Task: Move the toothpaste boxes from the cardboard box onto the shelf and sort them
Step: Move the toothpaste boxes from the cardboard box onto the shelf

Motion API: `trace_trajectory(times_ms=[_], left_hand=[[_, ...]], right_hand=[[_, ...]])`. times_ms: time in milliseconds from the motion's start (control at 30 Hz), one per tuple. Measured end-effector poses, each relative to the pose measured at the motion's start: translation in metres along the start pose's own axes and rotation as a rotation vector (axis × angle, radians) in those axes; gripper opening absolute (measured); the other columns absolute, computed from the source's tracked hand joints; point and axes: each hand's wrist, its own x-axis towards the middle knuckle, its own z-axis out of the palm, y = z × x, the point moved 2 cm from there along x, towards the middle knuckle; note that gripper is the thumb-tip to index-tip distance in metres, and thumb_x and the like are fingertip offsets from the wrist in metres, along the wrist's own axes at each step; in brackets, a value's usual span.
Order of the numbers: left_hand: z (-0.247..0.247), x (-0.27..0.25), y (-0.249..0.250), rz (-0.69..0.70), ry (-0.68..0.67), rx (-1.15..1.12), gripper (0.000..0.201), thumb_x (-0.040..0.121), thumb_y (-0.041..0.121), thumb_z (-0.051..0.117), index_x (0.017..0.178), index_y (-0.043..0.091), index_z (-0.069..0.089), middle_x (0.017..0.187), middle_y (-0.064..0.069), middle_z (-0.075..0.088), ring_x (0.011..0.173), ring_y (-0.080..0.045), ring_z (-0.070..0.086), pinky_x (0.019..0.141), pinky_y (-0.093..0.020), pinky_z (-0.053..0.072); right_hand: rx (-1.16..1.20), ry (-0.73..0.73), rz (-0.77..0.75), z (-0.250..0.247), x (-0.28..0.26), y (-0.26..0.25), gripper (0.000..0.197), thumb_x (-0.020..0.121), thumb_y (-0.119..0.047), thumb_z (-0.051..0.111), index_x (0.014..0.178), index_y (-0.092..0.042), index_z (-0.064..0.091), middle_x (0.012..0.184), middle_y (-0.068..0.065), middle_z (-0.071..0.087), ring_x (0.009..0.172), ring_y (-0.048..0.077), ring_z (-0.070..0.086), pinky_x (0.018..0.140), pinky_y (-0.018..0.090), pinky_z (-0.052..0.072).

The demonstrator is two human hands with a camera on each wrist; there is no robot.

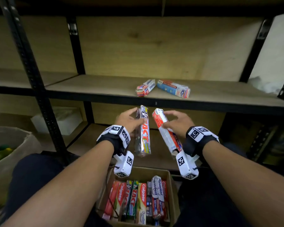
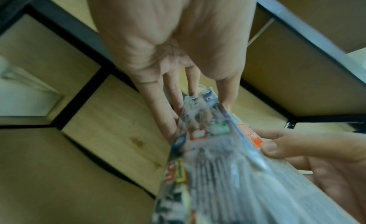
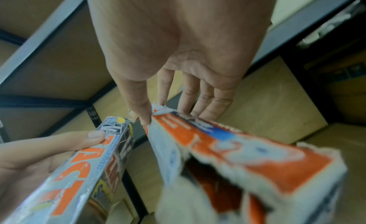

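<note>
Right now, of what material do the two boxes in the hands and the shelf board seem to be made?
Silver Zact box, left hand: probably printed card with a glossy, foil-like finish; it glints.
Red and white box, right hand: plain card; its torn end shows pale fuzzy fibre.
Shelf board: likely matte wood-look panel, with grain and a knot.

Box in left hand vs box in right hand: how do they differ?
Colour: the left hand holds a silver box with orange lettering; the right hand holds a white and red box.
Condition: the silver box looks intact and glossy; the white and red box has a torn-open near end, plain in the right wrist view.
Shared: both are long toothpaste boxes, gripped lengthwise, pointing toward the shelf, above the cardboard box.
</note>
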Motion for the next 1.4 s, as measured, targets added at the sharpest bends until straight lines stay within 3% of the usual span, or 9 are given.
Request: trace_trajectory(times_ms=[200,300,400,600,800,933,1133,1233,1400], left_hand=[[0.005,0.044,0.067,0.129,0.073,0.111,0.081,0.048,0.065,0.075,0.124,0.062,0.046,0.101,0.011,0.074,0.085,-0.014,0.073,0.074,-0.04,0.06],[0.008,0.061,0.097,0.189,0.104,0.174,0.085,0.048,0.067,0.07,0.129,0.056,0.049,0.111,0.013,0.071,0.092,-0.012,0.071,0.078,-0.039,0.06],[0.014,0.08,0.121,0.242,0.12,0.192,0.07,0.067,0.052,0.077,0.133,0.04,0.057,0.116,0.005,0.071,0.098,-0.015,0.069,0.085,-0.039,0.058],[0.033,0.132,0.136,0.301,0.116,0.323,0.059,0.075,0.049,0.076,0.131,0.034,0.06,0.112,0.002,0.073,0.097,-0.016,0.069,0.086,-0.027,0.054],[0.054,0.18,0.155,0.342,0.032,0.522,0.059,0.08,0.05,0.072,0.133,0.029,0.059,0.131,0.001,0.063,0.107,-0.013,0.064,0.085,-0.013,0.044],[0.068,0.21,0.158,0.345,-0.039,0.626,0.06,0.081,0.047,0.072,0.134,0.025,0.058,0.135,0.0,0.06,0.116,-0.017,0.061,0.093,-0.016,0.042],[0.085,0.252,0.155,0.325,-0.151,0.768,0.065,0.084,0.049,0.068,0.144,0.031,0.047,0.147,0.001,0.048,0.131,-0.022,0.049,0.103,-0.023,0.039],[0.089,0.267,0.153,0.321,-0.157,0.774,0.049,0.086,0.043,0.066,0.131,0.027,0.061,0.136,-0.002,0.059,0.123,-0.024,0.055,0.099,-0.027,0.044],[0.09,0.283,0.149,0.276,-0.126,0.77,0.035,0.084,0.045,0.065,0.115,0.027,0.07,0.116,0.001,0.069,0.1,-0.021,0.062,0.088,-0.024,0.048]], right_hand=[[-0.076,0.14,-0.058,-0.078,0.032,-0.035,0.052,0.071,-0.029,0.078,0.118,-0.046,0.066,0.113,-0.006,0.066,0.094,0.016,0.066,0.079,0.026,0.053],[-0.153,0.179,-0.062,-0.109,0.05,-0.05,0.048,0.074,-0.032,0.077,0.118,-0.048,0.065,0.106,-0.008,0.064,0.087,0.014,0.062,0.072,0.023,0.045],[-0.176,0.178,-0.05,-0.134,0.071,-0.06,0.049,0.074,-0.033,0.076,0.118,-0.051,0.065,0.104,-0.01,0.064,0.077,0.009,0.062,0.064,0.022,0.047],[-0.227,0.191,-0.035,-0.164,0.113,-0.062,0.039,0.078,-0.03,0.076,0.11,-0.049,0.07,0.112,-0.011,0.067,0.084,0.007,0.065,0.068,0.022,0.053],[-0.355,0.216,-0.004,-0.168,0.16,-0.045,0.044,0.08,-0.03,0.074,0.118,-0.049,0.066,0.13,-0.009,0.063,0.076,0.006,0.061,0.056,0.017,0.046],[-0.466,0.164,0.008,-0.162,0.189,-0.033,0.046,0.078,-0.031,0.072,0.119,-0.05,0.064,0.134,-0.01,0.061,0.094,0.012,0.063,0.061,0.015,0.043],[-0.475,0.134,0.041,-0.144,0.222,-0.015,0.046,0.08,-0.026,0.072,0.123,-0.041,0.065,0.124,-0.004,0.068,0.09,0.015,0.063,0.063,0.018,0.046],[-0.48,0.117,0.053,-0.134,0.235,-0.007,0.04,0.082,-0.028,0.07,0.118,-0.042,0.064,0.122,-0.003,0.068,0.091,0.015,0.063,0.055,0.016,0.042],[-0.438,0.117,0.095,-0.123,0.246,0.004,0.03,0.081,-0.03,0.072,0.11,-0.039,0.069,0.121,-0.005,0.067,0.094,0.014,0.065,0.07,0.019,0.045]])
